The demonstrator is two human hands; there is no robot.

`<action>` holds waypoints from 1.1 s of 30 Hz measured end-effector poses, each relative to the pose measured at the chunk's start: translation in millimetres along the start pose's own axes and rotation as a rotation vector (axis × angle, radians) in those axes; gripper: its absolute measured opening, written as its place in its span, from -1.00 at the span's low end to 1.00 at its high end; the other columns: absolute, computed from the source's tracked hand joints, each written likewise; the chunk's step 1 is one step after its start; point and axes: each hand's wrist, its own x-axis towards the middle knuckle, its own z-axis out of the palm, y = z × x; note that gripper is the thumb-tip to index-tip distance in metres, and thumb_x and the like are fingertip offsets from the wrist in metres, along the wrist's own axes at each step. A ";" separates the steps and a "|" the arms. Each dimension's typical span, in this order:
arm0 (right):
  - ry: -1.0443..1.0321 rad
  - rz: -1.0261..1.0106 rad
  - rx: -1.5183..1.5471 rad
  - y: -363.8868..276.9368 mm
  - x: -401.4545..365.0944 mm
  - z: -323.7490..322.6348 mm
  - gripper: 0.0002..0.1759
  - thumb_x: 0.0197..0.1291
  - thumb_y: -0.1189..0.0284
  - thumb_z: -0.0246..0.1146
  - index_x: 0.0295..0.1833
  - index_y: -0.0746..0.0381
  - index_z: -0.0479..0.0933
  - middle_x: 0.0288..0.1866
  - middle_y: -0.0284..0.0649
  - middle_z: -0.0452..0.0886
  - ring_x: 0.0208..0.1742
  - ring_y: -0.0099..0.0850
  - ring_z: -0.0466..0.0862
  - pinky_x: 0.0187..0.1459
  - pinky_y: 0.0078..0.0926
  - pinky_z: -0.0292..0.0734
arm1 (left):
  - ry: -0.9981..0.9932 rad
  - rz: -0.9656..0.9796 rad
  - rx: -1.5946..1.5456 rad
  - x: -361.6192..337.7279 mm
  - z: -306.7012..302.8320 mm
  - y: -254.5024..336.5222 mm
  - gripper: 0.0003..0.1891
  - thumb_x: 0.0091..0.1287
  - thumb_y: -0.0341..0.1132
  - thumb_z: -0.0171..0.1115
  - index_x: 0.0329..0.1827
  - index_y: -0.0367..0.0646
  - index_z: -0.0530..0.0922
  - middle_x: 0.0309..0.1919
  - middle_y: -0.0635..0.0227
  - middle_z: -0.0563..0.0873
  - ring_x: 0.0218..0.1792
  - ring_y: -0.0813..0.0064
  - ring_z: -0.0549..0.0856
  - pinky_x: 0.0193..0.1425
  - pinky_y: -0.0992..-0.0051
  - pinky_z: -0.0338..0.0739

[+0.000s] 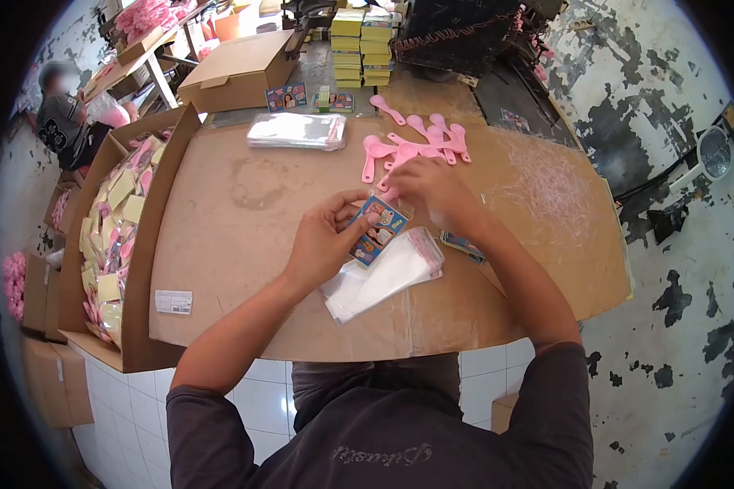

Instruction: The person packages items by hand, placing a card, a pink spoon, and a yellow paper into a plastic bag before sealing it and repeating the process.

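Note:
My left hand [328, 238] pinches a small printed card [378, 229] in a clear sleeve, held just above the cardboard work surface [245, 244]. At the card's top edge, my right hand [429, 191] has its fingers closed around the handle of a pink spoon [391, 189], most of it hidden by the fingers. A stack of clear plastic bags [387, 275] lies under and just right of my hands. Several loose pink spoons [420, 138] lie beyond my right hand.
A wrapped bundle of clear bags [296, 130] lies at the back. An open carton [114, 236] of packed pink items stands at left, a closed box [236, 69] and stacked yellow packets [363, 45] behind. Plastic scraps [546, 187] lie at right. Another person [65, 122] sits far left.

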 end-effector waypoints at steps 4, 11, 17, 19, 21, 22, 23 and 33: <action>-0.078 0.027 -0.035 -4.5 3.6 4.8 -0.70 0.25 0.51 0.37 0.10 0.16 0.72 0.09 -0.27 0.73 0.14 -0.28 0.65 0.24 -0.28 0.44 | -0.034 0.045 -0.062 -0.1 -1.6 -0.4 -0.58 0.49 -0.45 0.37 0.35 -0.39 0.51 -0.03 0.19 0.83 -0.12 0.62 0.81 -0.12 0.64 0.71; 0.273 0.548 0.898 -25.0 5.8 -41.2 -0.55 0.35 0.48 0.41 0.32 0.27 0.56 -0.04 -0.28 0.71 -0.16 -0.55 0.73 -0.23 -0.50 0.63 | -0.077 -0.044 -0.125 -3.7 -0.5 5.8 -0.63 0.47 -0.49 0.37 0.29 -0.39 0.55 0.00 0.18 0.82 -0.06 0.61 0.80 0.00 0.61 0.73; 0.373 0.618 1.190 -48.0 5.6 -43.6 -0.39 0.38 0.52 0.40 0.46 0.31 0.35 -0.10 -0.25 0.67 -0.24 -0.58 0.71 -0.29 -0.60 0.64 | -0.105 0.030 -0.187 -3.5 1.7 -3.5 -0.67 0.49 -0.49 0.35 0.26 -0.39 0.58 0.00 0.19 0.82 -0.05 0.60 0.80 0.00 0.60 0.74; 0.377 0.597 1.186 -53.4 4.9 -41.5 -0.37 0.37 0.53 0.41 0.47 0.30 0.33 -0.08 -0.23 0.67 -0.22 -0.57 0.72 -0.29 -0.60 0.65 | -0.111 0.017 -0.169 -4.7 2.5 0.8 -0.68 0.49 -0.48 0.36 0.24 -0.38 0.59 -0.01 0.18 0.83 -0.06 0.59 0.80 0.00 0.59 0.74; 0.393 0.574 1.185 -59.8 4.9 -41.2 -0.36 0.36 0.56 0.41 0.47 0.28 0.32 -0.04 -0.22 0.65 -0.20 -0.56 0.73 -0.27 -0.59 0.68 | -0.104 0.014 -0.152 -5.0 3.4 2.3 -0.69 0.49 -0.47 0.36 0.23 -0.38 0.60 -0.02 0.18 0.83 -0.07 0.59 0.81 0.00 0.58 0.74; 0.434 0.545 1.165 -63.2 4.1 -38.3 -0.38 0.36 0.58 0.40 0.46 0.29 0.32 -0.05 -0.19 0.65 -0.16 -0.54 0.75 -0.27 -0.58 0.70 | -0.095 0.017 -0.144 -5.2 4.1 1.1 -0.70 0.49 -0.47 0.36 0.22 -0.38 0.60 -0.01 0.18 0.83 -0.07 0.59 0.80 0.00 0.58 0.74; 0.475 0.516 1.144 -66.4 3.2 -33.5 -0.39 0.36 0.60 0.39 0.45 0.30 0.32 -0.05 -0.17 0.66 -0.12 -0.53 0.76 -0.26 -0.58 0.72 | -0.085 0.020 -0.136 -5.2 4.6 0.0 -0.71 0.49 -0.47 0.36 0.21 -0.38 0.61 -0.01 0.18 0.83 -0.07 0.59 0.80 0.00 0.58 0.74; 0.288 0.175 0.609 -62.9 -14.6 -16.4 -0.69 0.50 0.53 0.23 0.29 0.28 0.48 0.09 -0.13 0.68 0.13 -0.36 0.71 0.15 -0.34 0.60 | -0.116 -0.057 -0.177 -6.2 -1.1 0.8 -0.69 0.53 -0.37 0.36 0.23 -0.37 0.63 -0.04 0.21 0.83 -0.09 0.65 0.78 -0.01 0.60 0.71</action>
